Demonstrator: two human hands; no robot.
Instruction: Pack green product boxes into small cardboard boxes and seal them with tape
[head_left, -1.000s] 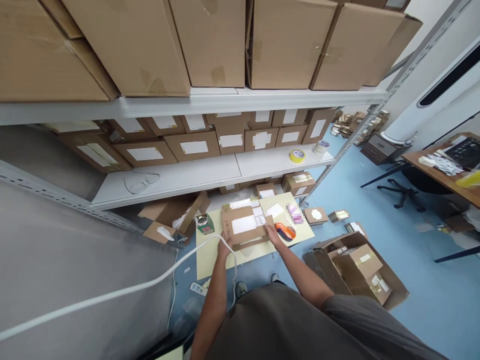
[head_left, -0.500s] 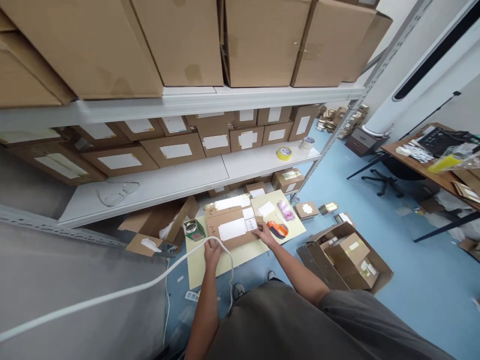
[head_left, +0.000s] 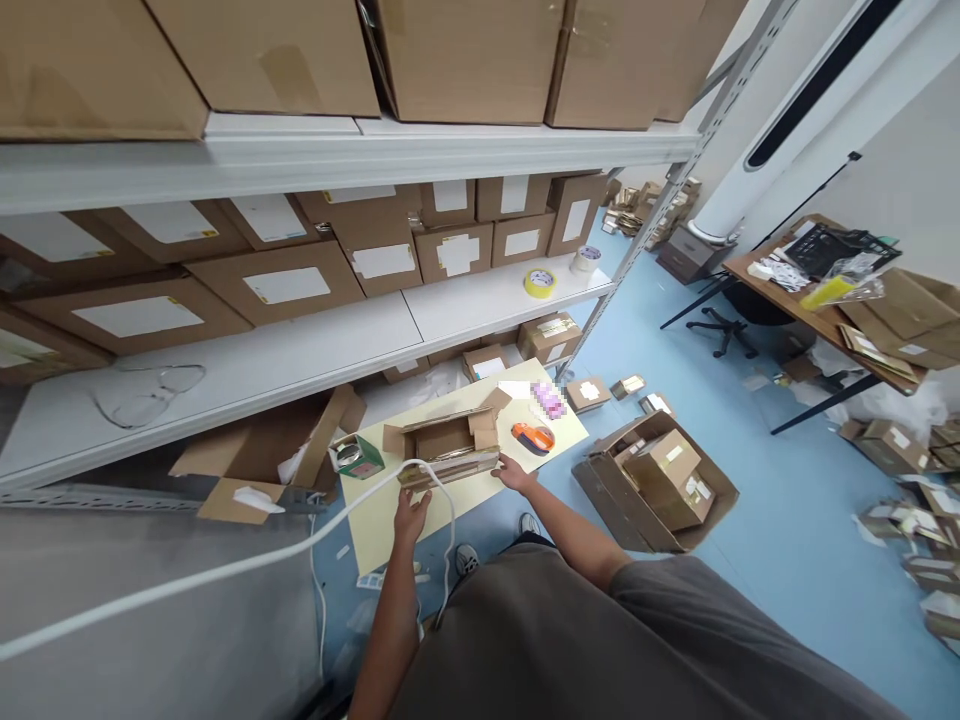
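Note:
An open cardboard box [head_left: 450, 466] is tilted above the pale yellow sheet, and its hollow inside faces up with flaps spread at the ends. My left hand [head_left: 411, 515] has its fingers against the lower left edge of this box. At the lower right corner, my right hand [head_left: 514, 474] grips the box, its fingertips partly hidden. Left of it stands a small green box [head_left: 358, 458] with a round metallic thing inside. An orange and dark tape dispenser [head_left: 533, 438] lies to the right, near a pinkish blurred item [head_left: 549, 400]. The yellow sheet [head_left: 465, 512] lies under everything.
A white cable [head_left: 247, 568] crosses in front of my left side. The shelf [head_left: 337, 355] holds labelled boxes, eyeglasses [head_left: 154, 395] and a yellow tape roll [head_left: 539, 284]. A large open carton [head_left: 622, 500] with boxes stands right; another open carton [head_left: 262, 450] sits left.
The box between my hands has turned from showing its labelled closed face to showing its open inside. Both hands have shifted along its lower edge. The camera view has swung right.

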